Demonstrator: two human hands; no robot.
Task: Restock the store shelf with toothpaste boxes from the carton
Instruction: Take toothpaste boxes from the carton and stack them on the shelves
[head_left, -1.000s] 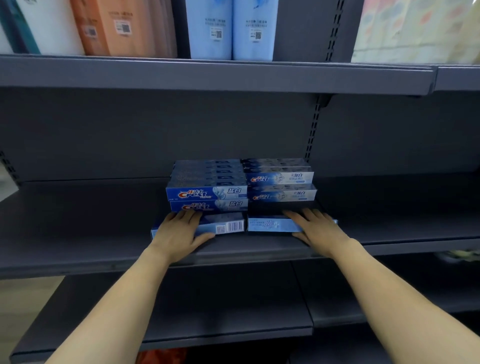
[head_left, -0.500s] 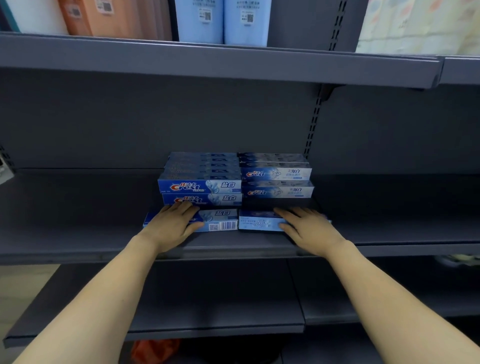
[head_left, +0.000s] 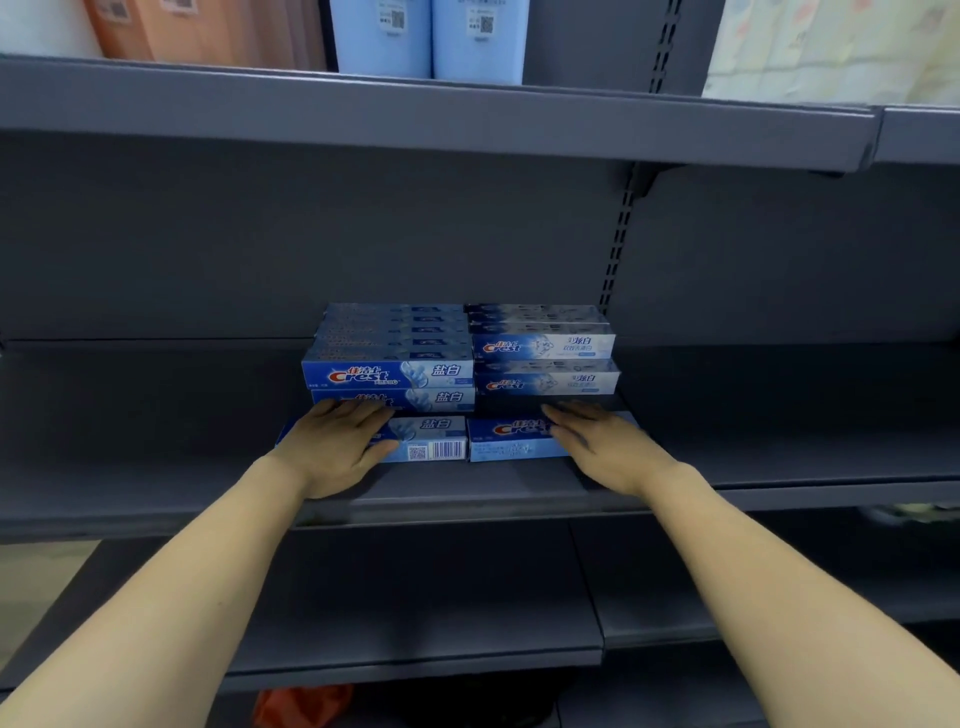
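pressing flat, the left hand (head_left: 337, 447) and right hand (head_left: 602, 441) rest with straight fingers on the front toothpaste boxes (head_left: 514, 441) at frame centre. likely squaring them against the stack (head_left: 467, 353).

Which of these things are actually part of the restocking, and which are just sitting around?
Part of the job:
left hand on front-left toothpaste box
right hand on front-right toothpaste box
stacked toothpaste boxes
middle shelf

Just there:
light blue packs
orange packs
orange thing below

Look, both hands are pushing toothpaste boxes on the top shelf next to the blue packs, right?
Not quite. The head view shows the left hand and right hand on toothpaste boxes on the middle shelf. The blue packs stand on the shelf above.
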